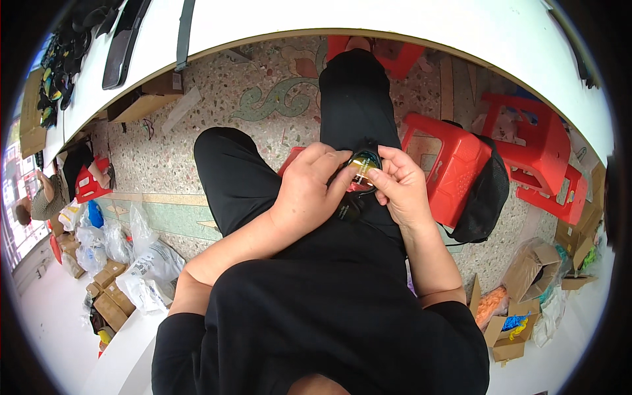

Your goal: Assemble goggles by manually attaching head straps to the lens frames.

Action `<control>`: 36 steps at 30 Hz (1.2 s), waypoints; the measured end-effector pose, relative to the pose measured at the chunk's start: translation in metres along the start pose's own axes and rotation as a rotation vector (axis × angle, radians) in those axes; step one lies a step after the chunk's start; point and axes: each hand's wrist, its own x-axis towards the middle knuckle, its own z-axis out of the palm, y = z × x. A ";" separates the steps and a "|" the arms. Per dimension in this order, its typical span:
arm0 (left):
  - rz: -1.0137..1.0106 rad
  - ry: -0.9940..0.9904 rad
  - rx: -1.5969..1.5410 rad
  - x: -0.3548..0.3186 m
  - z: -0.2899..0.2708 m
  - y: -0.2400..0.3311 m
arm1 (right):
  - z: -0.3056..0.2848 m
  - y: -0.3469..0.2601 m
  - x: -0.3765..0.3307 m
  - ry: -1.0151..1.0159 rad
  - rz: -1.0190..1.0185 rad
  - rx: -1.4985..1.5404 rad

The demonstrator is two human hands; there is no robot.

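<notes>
Above my lap I hold a pair of dark swim goggles (363, 168) with a shiny yellow-orange lens facing up. My left hand (312, 182) grips its left side, thumb and fingers pinched at the lens edge. On the other side, my right hand (401, 183) pinches the frame, its thumb lying against the lens. A dark rounded part (349, 210) hangs below the lens, over my black clothes; I cannot make out whether it is the second lens. Fingers cover parts of the frame.
A white table (289, 16) curves across the far side, with a phone (125, 46) and a heap of dark goggles (62, 66) at its left. Red stools (454, 171) and a black bag (486, 197) stand right. Cartons (113, 296) and plastic bags lie left; another person (49, 197) sits far left.
</notes>
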 end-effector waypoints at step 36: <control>-0.778 -0.350 -0.771 0.025 -0.021 0.009 | -0.008 -0.039 0.008 -0.068 0.394 0.259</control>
